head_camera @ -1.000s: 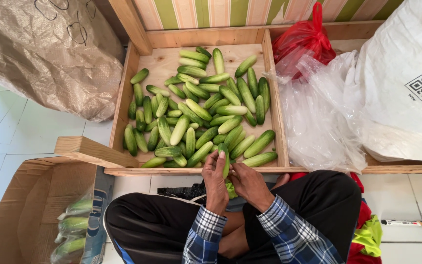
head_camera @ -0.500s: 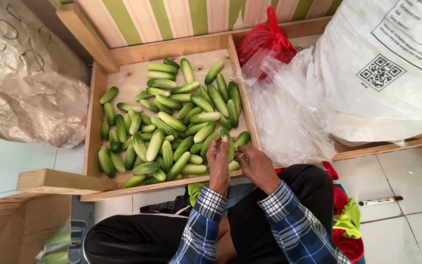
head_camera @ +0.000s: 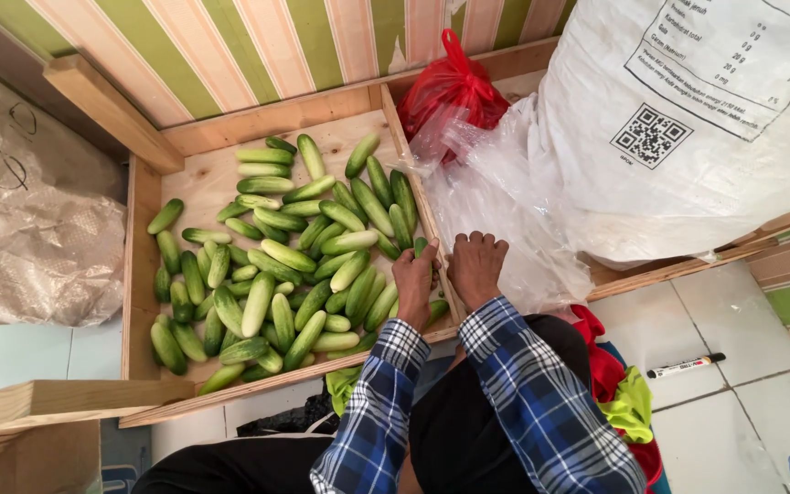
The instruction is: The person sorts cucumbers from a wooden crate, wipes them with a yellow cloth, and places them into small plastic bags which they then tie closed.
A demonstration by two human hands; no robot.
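A shallow wooden crate [head_camera: 139, 274] holds a heap of small green cucumbers [head_camera: 276, 265]. My left hand [head_camera: 415, 285] is at the crate's right wall, closed around one cucumber [head_camera: 421, 245] whose tip sticks out above my fingers. Just to its right, my right hand [head_camera: 477, 267] has its knuckles up and its fingers curled into the edge of a clear plastic bag [head_camera: 505, 210] that lies against the crate wall. Both sleeves are blue plaid.
A tied red plastic bag [head_camera: 450, 87] sits behind the clear one. A big white sack [head_camera: 688, 137] fills the right side. There is crumpled brown paper [head_camera: 29, 229] on the left, a marker pen [head_camera: 685, 366] on the tiled floor, and red and yellow-green cloth [head_camera: 619, 393] by my leg.
My view has swung left and closer. Both hands have shifted from the crate's front edge to its right wall, beside the clear bag.
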